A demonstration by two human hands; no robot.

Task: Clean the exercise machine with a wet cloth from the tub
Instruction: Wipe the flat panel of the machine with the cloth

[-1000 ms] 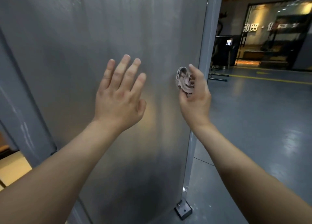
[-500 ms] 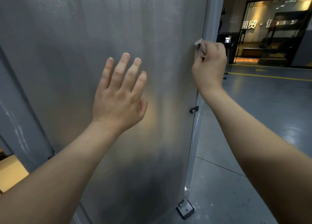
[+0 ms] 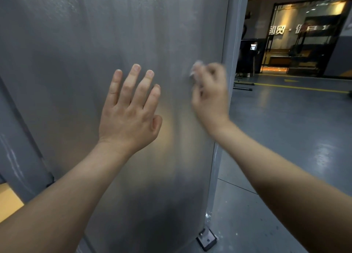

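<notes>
Exercise machine panel (image 3: 85, 43): upright, frosted grey, directly under both sets of fingers. Left hand (image 3: 129, 115) lies flat on it, fingers (image 3: 131, 85) straight and spread, gripping nothing, just bracing. Right hand (image 3: 209, 98) is blurred; its fingers (image 3: 216, 71) are curled round a bunched cloth (image 3: 196, 69). The cloth pokes out up-left of the knuckles and looks pressed to the panel, just left of the edge post (image 3: 235, 43).

Step in hand, I'd say: wiping the panel's right strip. To do it well:
- Open the wad for more contact.
- Overlap vertical passes and run into the post seam.
- Work down toward the foot bracket (image 3: 206, 239) far below the fingers.
- Brace lightly; the panel may flex.
</notes>
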